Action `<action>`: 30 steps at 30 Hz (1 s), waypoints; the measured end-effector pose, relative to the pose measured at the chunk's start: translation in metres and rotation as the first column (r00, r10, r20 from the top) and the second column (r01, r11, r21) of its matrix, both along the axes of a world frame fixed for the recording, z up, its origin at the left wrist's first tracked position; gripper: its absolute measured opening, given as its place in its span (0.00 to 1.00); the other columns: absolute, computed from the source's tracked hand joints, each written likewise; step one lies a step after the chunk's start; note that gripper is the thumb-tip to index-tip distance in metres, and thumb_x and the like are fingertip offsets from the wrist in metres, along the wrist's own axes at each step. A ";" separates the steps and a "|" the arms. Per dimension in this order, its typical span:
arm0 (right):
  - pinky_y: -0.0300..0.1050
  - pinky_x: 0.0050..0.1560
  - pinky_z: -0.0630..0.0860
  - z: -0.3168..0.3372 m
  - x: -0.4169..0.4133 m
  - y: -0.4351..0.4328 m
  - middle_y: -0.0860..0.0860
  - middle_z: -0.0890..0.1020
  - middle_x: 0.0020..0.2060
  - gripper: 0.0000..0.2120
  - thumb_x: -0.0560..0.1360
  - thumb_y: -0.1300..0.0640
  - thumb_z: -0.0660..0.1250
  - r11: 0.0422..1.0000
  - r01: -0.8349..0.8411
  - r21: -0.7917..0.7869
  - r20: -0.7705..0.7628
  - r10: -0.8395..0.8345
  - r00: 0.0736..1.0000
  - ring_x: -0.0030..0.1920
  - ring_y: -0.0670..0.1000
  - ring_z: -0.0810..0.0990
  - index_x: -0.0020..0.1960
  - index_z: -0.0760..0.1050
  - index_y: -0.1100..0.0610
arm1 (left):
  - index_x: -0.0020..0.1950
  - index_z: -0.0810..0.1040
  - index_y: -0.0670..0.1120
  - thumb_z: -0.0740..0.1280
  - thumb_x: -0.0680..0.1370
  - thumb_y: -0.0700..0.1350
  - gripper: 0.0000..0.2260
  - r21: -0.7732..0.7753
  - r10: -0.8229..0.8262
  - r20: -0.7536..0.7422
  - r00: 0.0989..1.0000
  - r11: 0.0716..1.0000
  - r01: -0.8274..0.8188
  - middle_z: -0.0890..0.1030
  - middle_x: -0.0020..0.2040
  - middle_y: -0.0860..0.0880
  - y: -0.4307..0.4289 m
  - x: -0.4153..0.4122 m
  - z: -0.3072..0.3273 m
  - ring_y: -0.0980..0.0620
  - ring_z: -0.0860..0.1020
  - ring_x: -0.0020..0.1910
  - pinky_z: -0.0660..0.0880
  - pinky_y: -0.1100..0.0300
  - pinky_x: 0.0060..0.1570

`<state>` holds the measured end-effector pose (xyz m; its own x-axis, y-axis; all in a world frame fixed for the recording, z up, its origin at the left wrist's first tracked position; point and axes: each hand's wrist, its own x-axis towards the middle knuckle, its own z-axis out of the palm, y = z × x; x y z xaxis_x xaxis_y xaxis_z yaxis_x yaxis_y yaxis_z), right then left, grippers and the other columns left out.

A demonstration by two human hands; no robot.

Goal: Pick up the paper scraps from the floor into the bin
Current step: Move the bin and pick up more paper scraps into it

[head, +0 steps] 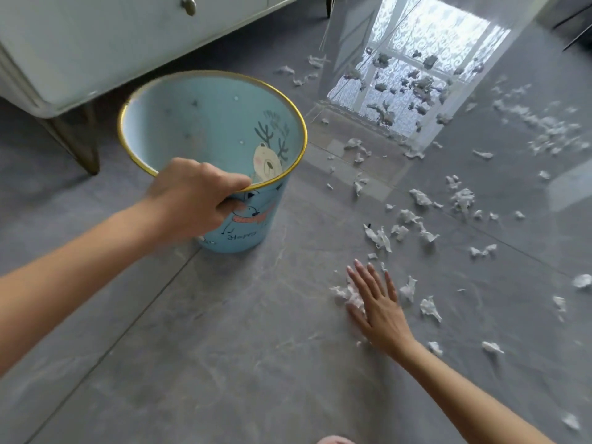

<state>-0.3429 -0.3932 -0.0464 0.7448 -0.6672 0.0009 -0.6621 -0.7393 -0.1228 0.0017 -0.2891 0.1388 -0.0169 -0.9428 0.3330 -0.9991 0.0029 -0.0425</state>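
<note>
Head view: sole camera, looking down at a grey tiled floor (pixel 243 363).
Bin: blue bin (pixel 221 129) with a gold rim stands upright on the floor near a pale cabinet (pixel 96 43); no paper is visible inside it.
Left hand: left hand (pixel 195 200) is closed over the near rim of the bin, fingers curled around the edge.
Right hand: right hand (pixel 376 302) lies flat on the floor, fingers spread, palm down; a small heap of scraps (pixel 347 294) touches its thumb side.
Paper scraps: white paper scraps (pixel 416 219) are strewn across the floor to the right of the bin and far back into the window glare.
Step in hand: judged to be gathering loose pieces into a heap; nearly all of the task remains.
Next move: calls for closing the fingers around the heap and carrying it to the bin.
Obstructions: none between heap and bin; the wide scatter and tiny pieces will likely demand many passes.
</note>
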 end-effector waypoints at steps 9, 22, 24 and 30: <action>0.54 0.74 0.41 0.004 0.027 -0.097 0.48 0.48 0.77 0.30 0.79 0.43 0.52 0.831 0.448 0.329 -0.103 -0.440 0.892 0.77 0.51 0.44 0.77 0.47 0.51 | 0.38 0.80 0.47 0.66 0.66 0.50 0.08 0.045 -0.119 -0.020 0.993 0.992 0.120 0.79 0.26 0.48 -0.026 -0.028 0.000 0.44 0.75 0.21 0.61 0.65 0.24; 0.50 0.50 0.74 -0.007 0.017 -0.016 0.55 0.74 0.56 0.36 0.64 0.28 0.58 0.999 -0.016 -0.040 -0.024 0.015 1.000 0.53 0.58 0.76 0.61 0.65 0.52 | 0.38 0.80 0.49 0.66 0.66 0.49 0.06 0.067 -0.183 -0.042 0.982 0.980 0.186 0.78 0.25 0.48 -0.034 -0.048 0.002 0.44 0.75 0.22 0.48 0.72 0.31; 0.46 0.39 0.73 -0.008 0.028 -0.015 0.56 0.74 0.50 0.34 0.64 0.28 0.57 0.995 0.010 -0.099 -0.008 -0.011 1.000 0.43 0.57 0.77 0.59 0.65 0.53 | 0.38 0.80 0.49 0.66 0.66 0.49 0.06 0.078 -0.185 -0.046 0.982 0.979 0.188 0.78 0.25 0.48 -0.035 -0.049 0.003 0.44 0.74 0.22 0.47 0.72 0.31; 0.40 0.20 0.63 0.000 0.054 -0.036 0.54 0.77 0.40 0.19 0.74 0.38 0.55 0.987 -0.093 -0.128 0.018 0.096 0.995 0.25 0.55 0.77 0.53 0.67 0.52 | 0.37 0.79 0.48 0.64 0.67 0.49 0.07 0.080 -0.181 -0.031 0.983 0.980 0.183 0.77 0.25 0.49 -0.035 -0.049 -0.003 0.43 0.74 0.22 0.50 0.69 0.28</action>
